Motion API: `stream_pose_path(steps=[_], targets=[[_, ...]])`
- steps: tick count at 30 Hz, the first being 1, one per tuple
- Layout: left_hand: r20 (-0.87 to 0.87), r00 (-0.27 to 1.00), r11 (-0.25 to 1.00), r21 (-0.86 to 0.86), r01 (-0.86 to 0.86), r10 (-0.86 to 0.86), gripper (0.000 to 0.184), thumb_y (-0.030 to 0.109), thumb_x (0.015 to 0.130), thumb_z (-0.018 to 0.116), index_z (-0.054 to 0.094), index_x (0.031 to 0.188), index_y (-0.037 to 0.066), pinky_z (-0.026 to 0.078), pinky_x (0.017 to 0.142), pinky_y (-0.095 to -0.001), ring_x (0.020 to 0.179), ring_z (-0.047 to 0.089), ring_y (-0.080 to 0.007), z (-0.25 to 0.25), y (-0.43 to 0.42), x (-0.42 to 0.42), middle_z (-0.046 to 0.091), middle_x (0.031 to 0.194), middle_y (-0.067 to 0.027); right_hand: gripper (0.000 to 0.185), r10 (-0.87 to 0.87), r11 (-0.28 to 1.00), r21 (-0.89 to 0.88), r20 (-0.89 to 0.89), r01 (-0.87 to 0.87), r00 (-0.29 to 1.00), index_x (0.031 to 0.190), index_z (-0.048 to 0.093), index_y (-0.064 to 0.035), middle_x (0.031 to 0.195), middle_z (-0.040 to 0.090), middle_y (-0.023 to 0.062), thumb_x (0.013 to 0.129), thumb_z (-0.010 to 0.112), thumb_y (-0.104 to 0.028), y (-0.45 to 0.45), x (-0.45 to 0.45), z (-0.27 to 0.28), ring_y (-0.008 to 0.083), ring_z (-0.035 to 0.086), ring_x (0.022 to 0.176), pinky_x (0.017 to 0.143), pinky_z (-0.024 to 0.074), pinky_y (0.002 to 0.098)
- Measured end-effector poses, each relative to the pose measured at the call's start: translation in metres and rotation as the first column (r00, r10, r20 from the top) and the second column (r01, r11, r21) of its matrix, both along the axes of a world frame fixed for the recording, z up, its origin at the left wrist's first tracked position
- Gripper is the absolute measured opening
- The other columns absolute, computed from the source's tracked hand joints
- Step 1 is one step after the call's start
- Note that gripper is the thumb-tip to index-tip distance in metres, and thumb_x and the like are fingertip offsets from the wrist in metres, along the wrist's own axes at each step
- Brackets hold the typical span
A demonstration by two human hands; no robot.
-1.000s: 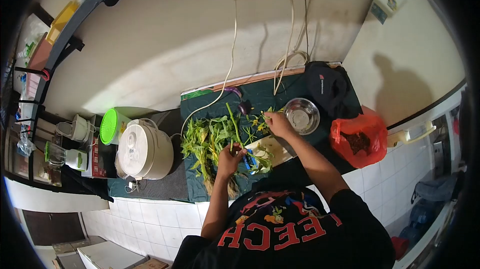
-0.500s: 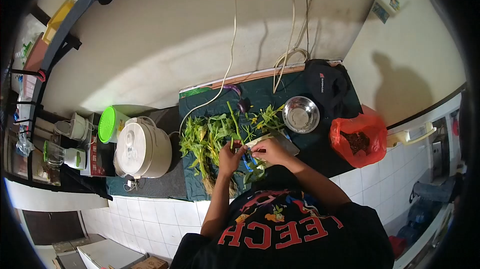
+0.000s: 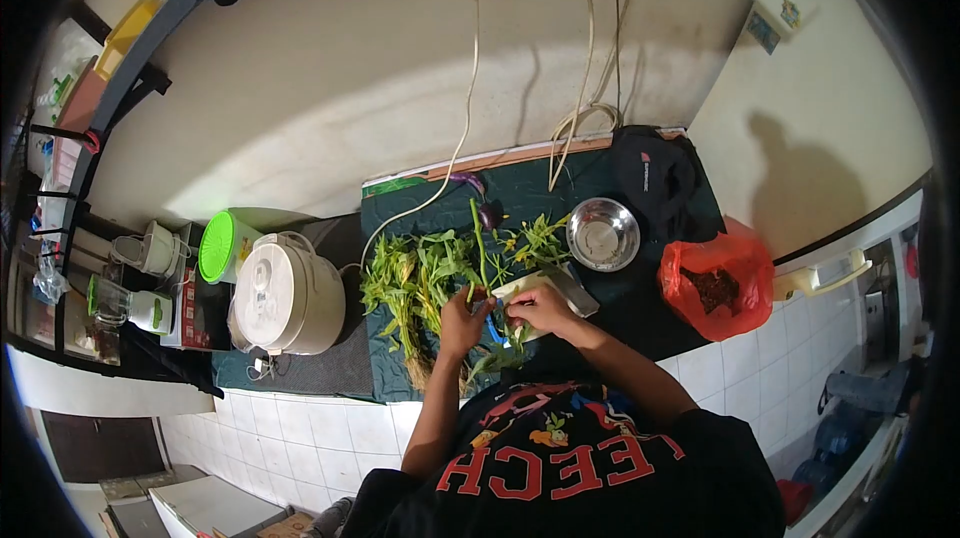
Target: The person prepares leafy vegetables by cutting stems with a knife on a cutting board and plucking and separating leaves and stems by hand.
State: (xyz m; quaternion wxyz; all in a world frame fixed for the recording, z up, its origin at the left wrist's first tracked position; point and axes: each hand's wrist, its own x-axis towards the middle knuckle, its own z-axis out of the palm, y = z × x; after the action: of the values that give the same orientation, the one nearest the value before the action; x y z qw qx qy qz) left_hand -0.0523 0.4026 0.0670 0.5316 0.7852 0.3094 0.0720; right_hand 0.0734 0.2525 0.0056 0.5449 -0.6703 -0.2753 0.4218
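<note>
Plainly, the left hand [image 3: 462,325] has its grip closed round the lower part of a green stalk [image 3: 479,238], which rises from the fingers toward the far side. The right hand [image 3: 542,308] is just beside it, fingers bent in toward the left's; I cannot tell how tightly they meet or whether they pinch anything. The stalk should be light and fairly stiff, yet apt to bruise or snap if bent, and perhaps a little slippery. Its firm stem looks the best place to hold; leaves would likely tear.

By the hands lie a blue thing [image 3: 493,328], too covered to name, and a pale board [image 3: 520,284]. Left of them is a leafy heap [image 3: 405,273], roots toward the near edge. On the far side are sprigs [image 3: 542,238] and an eggplant [image 3: 489,216]. Farther right, a bowl [image 3: 603,235] sits on the desk [image 3: 645,303], with a red bag [image 3: 720,323] at the right end.
</note>
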Motion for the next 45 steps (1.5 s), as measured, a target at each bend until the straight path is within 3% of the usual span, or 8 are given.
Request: stream_pose_path(steps=[6,16,19,23,25,31,37,45], targets=[[0.093,0.995,0.999,0.034,-0.032,0.029,0.028,0.015,0.090,0.074,0.060,0.106,-0.004,0.050,0.078,-0.0298,0.088,0.062,-0.0107,-0.011,0.006,-0.007,0.068,0.092,-0.0095,0.020,-0.168,0.954,-0.230,0.123,0.193,0.978,0.092,0.076,-0.0012,0.081,0.075,0.0096,0.083,0.070,-0.018,-0.005,0.021,-0.009,0.0153,0.070,0.068,0.066,0.0533,0.0300],[0.137,0.989,0.998,-0.001,-0.056,0.056,0.022,0.010,0.091,0.070,0.061,0.104,-0.004,0.050,0.076,-0.0287,0.087,0.063,-0.0118,0.001,-0.001,-0.014,0.071,0.092,-0.0100,0.029,-0.270,0.962,0.123,0.562,0.244,0.782,0.109,0.070,-0.0042,0.097,0.070,0.0123,0.084,0.073,-0.018,0.009,0.087,0.022,0.0280,0.068,0.087,0.077,0.0530,0.0379],[0.141,0.990,0.999,0.036,-0.015,0.010,0.020,0.008,0.092,0.068,0.062,0.107,-0.003,0.049,0.079,-0.0278,0.088,0.063,-0.0104,-0.008,0.000,-0.016,0.072,0.095,-0.0084,0.044,-0.100,0.968,-0.004,0.910,0.250,0.402,0.129,0.058,-0.0059,0.120,0.062,0.0156,0.089,0.068,-0.022,0.004,0.066,0.016,0.0323,0.061,0.109,0.092,0.0484,0.0440],[0.217,0.975,0.992,-0.124,-0.023,0.050,0.019,0.004,0.092,0.065,0.064,0.110,-0.002,0.049,0.080,-0.0271,0.090,0.063,-0.0099,-0.014,-0.005,-0.023,0.073,0.098,-0.0067,0.041,-0.021,0.998,0.059,0.681,-0.027,0.732,0.124,0.063,-0.0049,0.111,0.067,0.0151,0.088,0.069,-0.023,-0.005,0.023,0.022,0.0277,0.065,0.101,0.086,0.0511,0.0395],[0.181,0.983,0.997,-0.071,-0.019,0.031,0.019,0.003,0.092,0.064,0.065,0.111,-0.001,0.049,0.081,-0.0273,0.091,0.064,-0.0102,-0.016,-0.005,-0.026,0.073,0.099,-0.0063,0.033,0.310,0.950,-0.046,0.237,-0.308,0.921,0.117,0.066,0.0001,0.103,0.072,0.0136,0.091,0.069,-0.019,-0.009,0.005,0.027,0.0184,0.069,0.091,0.081,0.0526,0.0334],[0.286,0.952,0.982,-0.181,-0.060,0.111,0.021,0.008,0.091,0.068,0.065,0.111,0.000,0.051,0.079,-0.0284,0.091,0.065,-0.0121,-0.026,-0.016,-0.023,0.073,0.099,-0.0076,0.025,0.142,0.988,0.016,0.252,-0.151,0.957,0.109,0.070,0.0009,0.089,0.074,0.0086,0.089,0.072,-0.013,-0.016,-0.010,0.017,0.0104,0.067,0.080,0.073,0.0528,0.0281],[0.127,0.992,1.000,0.024,0.020,-0.023,0.020,0.019,0.083,0.079,0.074,0.097,0.005,0.048,0.061,-0.0312,0.062,0.059,-0.0134,-0.008,-0.030,-0.025,0.071,0.074,-0.0064,0.019,0.036,0.996,0.078,0.176,-0.051,0.984,0.104,0.072,-0.0006,0.084,0.073,0.0070,0.088,0.071,-0.011,-0.023,-0.023,0.021,0.0088,0.067,0.077,0.071,0.0525,0.0263],[-0.028,1.000,0.979,0.206,-0.001,0.007,0.022,0.018,0.082,0.079,0.073,0.098,0.004,0.049,0.063,-0.0317,0.065,0.063,-0.0178,-0.001,-0.050,-0.033,0.071,0.078,-0.0112,0.022,-0.091,0.995,0.056,0.241,0.080,0.966,0.095,0.072,0.0005,0.078,0.073,0.0100,0.079,0.074,-0.014,-0.028,-0.045,0.011,0.0146,0.071,0.073,0.068,0.0541,0.0291]])
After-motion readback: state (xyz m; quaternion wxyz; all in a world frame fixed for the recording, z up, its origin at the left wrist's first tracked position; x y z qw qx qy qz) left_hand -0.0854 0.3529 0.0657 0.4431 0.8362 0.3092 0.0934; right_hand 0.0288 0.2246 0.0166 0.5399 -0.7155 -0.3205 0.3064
